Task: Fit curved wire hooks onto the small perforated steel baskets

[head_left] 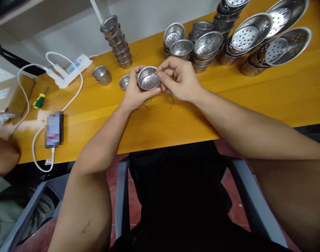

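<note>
While the left hand (134, 93) steadies it, perforated cup (148, 78): at the upper centre of the frame, tilted so that its mouth and holed base face the viewer.
Left hand: clamped on the cup, its thumb along the lower rim and its fingers curled around the left side.
Right hand (182, 79): thumb and forefinger pinched together at the cup's right rim; whether they hold the rim or some thin piece, I cannot tell.
Step in hand: seemingly fine fingertip work at the rim, with the left hand as the clamp.
Next move: continued rim work would call for a firm left hold and a precise right pinch.
Thin wires (173, 100): just below the hands, near the centre.
Small cup (123, 82): just behind the left hand, partly hidden.
Nested cups (102, 76): left of centre; a tall stack (118, 44) leans behind them.
Wide-mouthed cups (245, 37): in stacks, upper right.
Screwdriver (39, 100): left of the frame, near the power strip (80, 65).
Phone (54, 129): below the screwdriver, cable attached, on the table (162, 131).
</note>
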`<state>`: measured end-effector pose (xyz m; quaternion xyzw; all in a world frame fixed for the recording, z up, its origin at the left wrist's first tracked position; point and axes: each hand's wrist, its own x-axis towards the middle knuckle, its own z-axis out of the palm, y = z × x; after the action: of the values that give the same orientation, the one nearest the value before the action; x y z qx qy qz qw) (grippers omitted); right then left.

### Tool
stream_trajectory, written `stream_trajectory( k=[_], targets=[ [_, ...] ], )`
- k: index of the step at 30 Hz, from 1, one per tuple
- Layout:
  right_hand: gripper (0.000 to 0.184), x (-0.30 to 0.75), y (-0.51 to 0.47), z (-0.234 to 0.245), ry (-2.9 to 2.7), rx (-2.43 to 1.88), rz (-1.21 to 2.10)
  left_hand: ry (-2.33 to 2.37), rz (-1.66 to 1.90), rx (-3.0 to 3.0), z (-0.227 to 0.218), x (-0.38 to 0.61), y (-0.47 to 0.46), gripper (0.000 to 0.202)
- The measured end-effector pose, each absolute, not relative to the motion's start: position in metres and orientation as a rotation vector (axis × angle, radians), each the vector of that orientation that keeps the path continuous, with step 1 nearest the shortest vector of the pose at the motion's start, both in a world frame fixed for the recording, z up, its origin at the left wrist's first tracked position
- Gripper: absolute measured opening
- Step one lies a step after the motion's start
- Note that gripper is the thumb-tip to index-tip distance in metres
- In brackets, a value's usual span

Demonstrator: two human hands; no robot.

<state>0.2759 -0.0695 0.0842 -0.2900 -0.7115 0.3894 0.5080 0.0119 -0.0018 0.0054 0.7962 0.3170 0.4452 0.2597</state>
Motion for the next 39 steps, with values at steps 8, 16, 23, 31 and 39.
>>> stream_trajectory(
  k=[8, 16, 23, 31, 39],
  targets=[
    [0.068, 0.289, -0.049, 0.081, -1.723, -0.72, 0.717, 0.755, 1.216, 2.168, 0.007, 0.01, 0.001, 0.124],
    [0.065, 0.292, -0.058, 0.09, -1.779, -0.855, 0.647, 0.686, 1.205, 2.141, 0.011, 0.011, -0.006, 0.127],
    [0.059, 0.292, -0.057, 0.089, -1.782, -0.868, 0.638, 0.713, 1.136, 2.131, 0.014, 0.012, -0.01, 0.13],
    [0.067, 0.29, -0.056, 0.087, -1.782, -0.892, 0.635, 0.701, 1.093, 2.112, 0.017, 0.015, -0.018, 0.131],
    [0.05, 0.283, -0.063, 0.086, -1.79, -0.921, 0.612, 0.756, 1.074, 2.199, 0.029, 0.02, -0.031, 0.129]
  ],
)
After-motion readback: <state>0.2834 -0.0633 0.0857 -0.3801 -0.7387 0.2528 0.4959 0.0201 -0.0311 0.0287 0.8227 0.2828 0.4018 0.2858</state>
